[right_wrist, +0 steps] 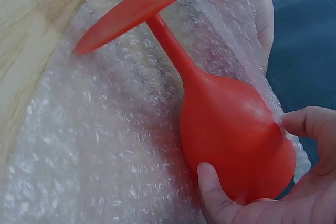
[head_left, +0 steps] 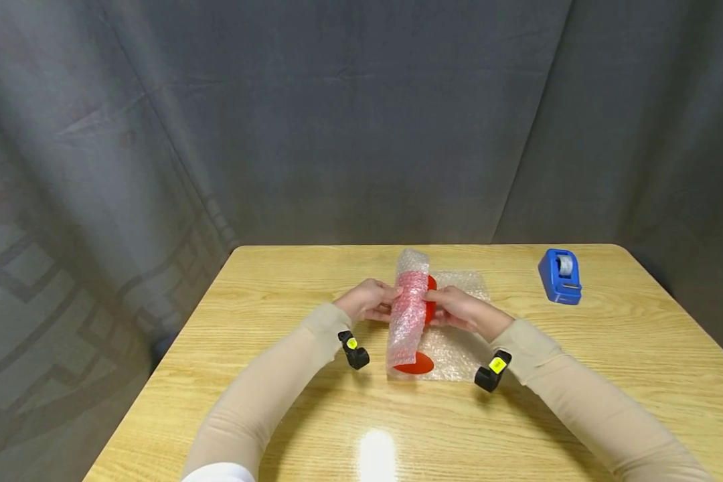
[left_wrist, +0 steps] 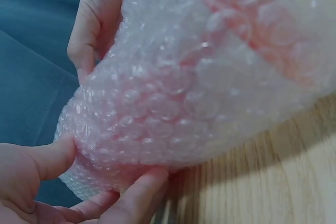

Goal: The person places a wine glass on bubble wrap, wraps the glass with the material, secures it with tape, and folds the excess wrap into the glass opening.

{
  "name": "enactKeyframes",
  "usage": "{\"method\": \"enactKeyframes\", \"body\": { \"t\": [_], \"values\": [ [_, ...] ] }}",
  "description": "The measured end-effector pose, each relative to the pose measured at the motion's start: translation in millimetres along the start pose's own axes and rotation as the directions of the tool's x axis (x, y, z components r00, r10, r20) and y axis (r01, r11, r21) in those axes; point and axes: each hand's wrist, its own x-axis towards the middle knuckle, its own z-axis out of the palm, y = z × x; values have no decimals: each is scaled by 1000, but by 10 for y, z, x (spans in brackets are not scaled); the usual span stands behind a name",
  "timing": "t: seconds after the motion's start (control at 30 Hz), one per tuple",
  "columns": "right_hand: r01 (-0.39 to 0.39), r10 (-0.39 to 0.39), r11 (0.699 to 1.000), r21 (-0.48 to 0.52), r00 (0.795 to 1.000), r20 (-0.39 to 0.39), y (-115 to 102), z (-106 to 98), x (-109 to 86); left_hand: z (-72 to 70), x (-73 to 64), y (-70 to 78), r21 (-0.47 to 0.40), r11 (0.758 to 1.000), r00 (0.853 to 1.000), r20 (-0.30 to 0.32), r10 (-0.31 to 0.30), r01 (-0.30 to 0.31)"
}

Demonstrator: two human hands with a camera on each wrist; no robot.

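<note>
A red goblet (right_wrist: 231, 129) with a round foot and thin stem lies on its side on a sheet of bubble wrap (head_left: 454, 355). One side of the sheet is folded up over the goblet, and red shows through it. My left hand (head_left: 370, 300) grips the wrapped side, thumb and fingers pressing the bubble wrap (left_wrist: 152, 98) around the bowl. My right hand (head_left: 460, 309) holds the bowl from its bare side, its thumb at the edge of the folded wrap. In the right wrist view, the right hand's fingers (right_wrist: 212, 182) touch the red bowl.
A blue tape dispenser (head_left: 560, 276) with a roll of tape stands at the right of the wooden table (head_left: 265, 274). Grey curtains (head_left: 361, 120) hang behind the table's back edge. The flat part of the bubble wrap spreads to the right, under the right hand.
</note>
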Motion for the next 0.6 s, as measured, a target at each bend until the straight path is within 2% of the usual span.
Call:
{"method": "enactKeyframes", "body": {
  "t": [0.23, 0.47, 0.6],
  "values": [
    [-6, 5, 999, 44, 1000, 25, -19, 54, 11, -75, -57, 25, 33, 999, 999, 36, 32, -34],
    [-16, 14, 998, 56, 999, 44, 0, 86, 47, -115, -75, 30, 67, 997, 1000, 15, 25, -26],
    [-42, 42, 999, 15, 999, 24, 16, 69, 42, -100, -82, 17, 77, 996, 999, -1, 34, -34]
  ]
}}
